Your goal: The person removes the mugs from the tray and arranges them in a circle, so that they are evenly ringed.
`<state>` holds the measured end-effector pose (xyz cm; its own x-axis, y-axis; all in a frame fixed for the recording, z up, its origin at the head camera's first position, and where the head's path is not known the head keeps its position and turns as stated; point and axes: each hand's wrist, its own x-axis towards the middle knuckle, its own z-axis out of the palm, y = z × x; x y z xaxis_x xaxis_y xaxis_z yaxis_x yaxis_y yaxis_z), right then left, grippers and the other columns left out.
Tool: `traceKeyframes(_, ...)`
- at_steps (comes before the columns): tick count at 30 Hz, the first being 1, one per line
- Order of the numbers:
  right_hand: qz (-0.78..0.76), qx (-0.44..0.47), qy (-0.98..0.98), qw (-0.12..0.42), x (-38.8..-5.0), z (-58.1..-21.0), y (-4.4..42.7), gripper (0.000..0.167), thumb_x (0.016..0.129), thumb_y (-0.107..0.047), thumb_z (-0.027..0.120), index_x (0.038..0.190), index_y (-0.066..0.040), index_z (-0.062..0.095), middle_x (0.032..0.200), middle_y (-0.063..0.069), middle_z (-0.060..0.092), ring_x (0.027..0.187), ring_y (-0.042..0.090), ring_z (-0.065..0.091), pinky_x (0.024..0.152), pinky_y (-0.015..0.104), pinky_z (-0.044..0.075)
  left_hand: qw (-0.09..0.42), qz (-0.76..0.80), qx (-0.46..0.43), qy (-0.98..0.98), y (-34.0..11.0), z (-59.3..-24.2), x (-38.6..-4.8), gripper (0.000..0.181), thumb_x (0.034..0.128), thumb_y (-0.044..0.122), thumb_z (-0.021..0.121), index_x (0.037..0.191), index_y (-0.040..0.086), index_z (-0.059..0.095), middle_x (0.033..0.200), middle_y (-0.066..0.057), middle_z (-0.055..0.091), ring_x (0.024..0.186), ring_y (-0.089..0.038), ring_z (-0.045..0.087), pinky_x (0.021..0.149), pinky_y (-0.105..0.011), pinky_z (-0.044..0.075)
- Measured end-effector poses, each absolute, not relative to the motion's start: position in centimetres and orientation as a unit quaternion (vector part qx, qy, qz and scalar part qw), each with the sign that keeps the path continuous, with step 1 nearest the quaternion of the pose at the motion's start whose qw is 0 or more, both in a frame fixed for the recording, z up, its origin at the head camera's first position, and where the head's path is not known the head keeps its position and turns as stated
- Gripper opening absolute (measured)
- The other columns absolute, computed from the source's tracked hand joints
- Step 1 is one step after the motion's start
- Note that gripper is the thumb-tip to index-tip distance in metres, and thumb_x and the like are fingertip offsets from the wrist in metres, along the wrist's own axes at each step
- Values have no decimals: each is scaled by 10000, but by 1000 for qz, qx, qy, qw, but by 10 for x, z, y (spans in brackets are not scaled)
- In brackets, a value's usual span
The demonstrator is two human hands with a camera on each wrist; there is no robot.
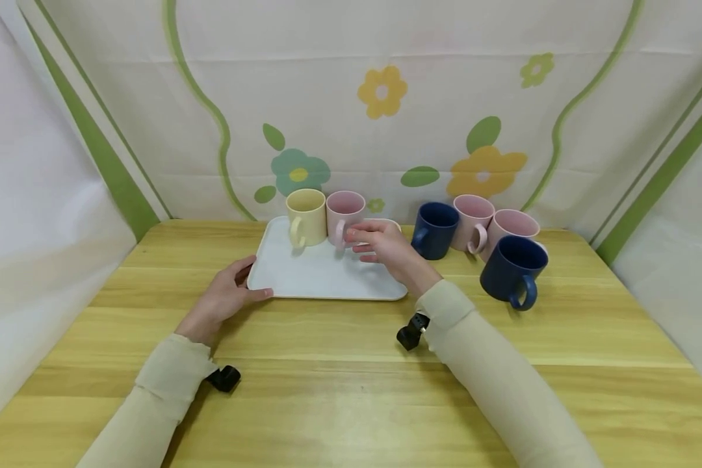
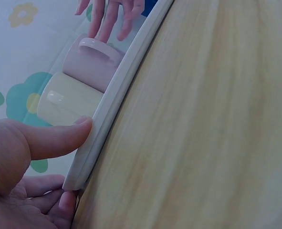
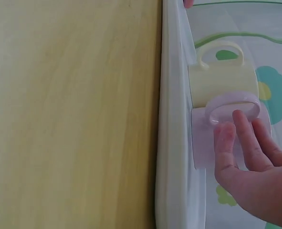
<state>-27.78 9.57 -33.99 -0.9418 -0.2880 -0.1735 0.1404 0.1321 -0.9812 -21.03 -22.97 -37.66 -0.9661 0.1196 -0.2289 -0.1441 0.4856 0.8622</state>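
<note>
A white tray [image 1: 327, 276] lies on the table with a yellow mug [image 1: 307, 218] and a pink mug [image 1: 345, 211] side by side at its back. My left hand [image 1: 225, 292] grips the tray's left front corner; in the left wrist view its thumb [image 2: 59, 138] lies on the rim and the fingers are below. My right hand [image 1: 389, 250] is at the pink mug's handle, fingers extended and spread; in the right wrist view the fingertips [image 3: 238, 124] are beside the handle [image 3: 231, 100]. Whether they touch it, I cannot tell.
Right of the tray stand a dark blue mug [image 1: 437, 234], two pink mugs [image 1: 465, 224] [image 1: 511, 227] close together, and another dark blue mug [image 1: 511, 270] nearer the front. A patterned curtain [image 1: 327, 97] hangs behind the wooden table [image 1: 327, 390].
</note>
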Motion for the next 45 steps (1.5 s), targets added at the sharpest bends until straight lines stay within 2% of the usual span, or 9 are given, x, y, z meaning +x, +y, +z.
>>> traceKeyframes(8, -669, -22, 720, 184, -284, -341, 81, 483, 1059, -310, 658, 1478, -75, 604, 1463, 137, 657, 1358, 372, 625, 1159, 501, 515, 128, 504, -8, 854, -230, -376, -211, 1026, 972, 209, 792, 1715, 63, 99, 1769, -231, 172, 1630, -443, 205, 1307, -585, 259)
traceKeyframes(14, -689, 0, 699, 195, -286, -345, 71, 499, 1073, -286, 631, 1523, -79, 564, 1496, 152, 621, 1360, 398, 623, 1167, 477, 509, 125, 495, -7, 860, -232, -376, -210, 1026, 972, 227, 794, 1713, 54, 106, 1765, -236, 187, 1622, -447, 225, 1301, -587, 274)
traceKeyframes(19, -706, -7, 680, 199, -285, -348, 69, 452, 1087, -248, 589, 1493, -48, 599, 1514, 156, 612, 1367, 400, 603, 1182, 469, 476, 126, 496, -6, 859, -232, -376, -210, 1028, 971, 224, 794, 1713, 54, 103, 1763, -239, 189, 1619, -451, 230, 1299, -591, 273)
traceKeyframes(26, -705, -7, 683, 192, -284, -346, 67, 462, 1081, -286, 608, 1472, -39, 616, 1466, 142, 613, 1343, 343, 570, 1222, 487, 443, 125, 497, -9, 859, -233, -375, -211, 1036, 965, 214, 799, 1714, 56, 101, 1762, -238, 195, 1624, -449, 217, 1306, -591, 257)
traceKeyframes(29, -713, -9, 674, 192, -284, -345, 66, 468, 1085, -288, 609, 1453, 0, 620, 1467, 167, 618, 1349, 344, 568, 1234, 487, 429, 126, 498, -10, 858, -233, -375, -210, 1033, 967, 215, 796, 1714, 57, 100, 1762, -240, 192, 1622, -450, 221, 1304, -590, 263)
traceKeyframes(34, -733, 4, 654, 186, -284, -344, 67, 442, 1083, -269, 613, 1376, 60, 645, 1280, 149, 694, 1290, 355, 604, 1215, 482, 449, 128, 499, -6, 857, -233, -374, -210, 1032, 971, 222, 794, 1714, 55, 98, 1763, -244, 185, 1618, -450, 235, 1299, -586, 278)
traceKeyframes(38, -744, 20, 644, 177, -284, -346, 69, 348, 1080, -232, 605, 1303, 25, 675, 1111, 102, 729, 1177, 317, 640, 1182, 477, 484, 126, 499, -6, 857, -232, -374, -211, 1031, 969, 216, 796, 1712, 48, 102, 1761, -245, 193, 1619, -448, 232, 1302, -585, 273)
traceKeyframes(42, -745, 31, 643, 176, -282, -348, 72, 307, 1071, -213, 604, 1295, -16, 676, 1090, 95, 733, 1137, 300, 642, 1166, 477, 497, 124, 500, -8, 857, -232, -375, -211, 1039, 960, 203, 805, 1710, 42, 104, 1755, -247, 211, 1615, -448, 236, 1303, -590, 267)
traceKeyframes(45, -742, 39, 647, 172, -280, -349, 72, 322, 1065, -214, 611, 1305, -9, 674, 1061, 96, 748, 1107, 296, 652, 1151, 474, 510, 123, 502, -8, 856, -232, -375, -211, 1043, 958, 206, 807, 1711, 43, 104, 1753, -246, 219, 1612, -448, 243, 1301, -593, 268)
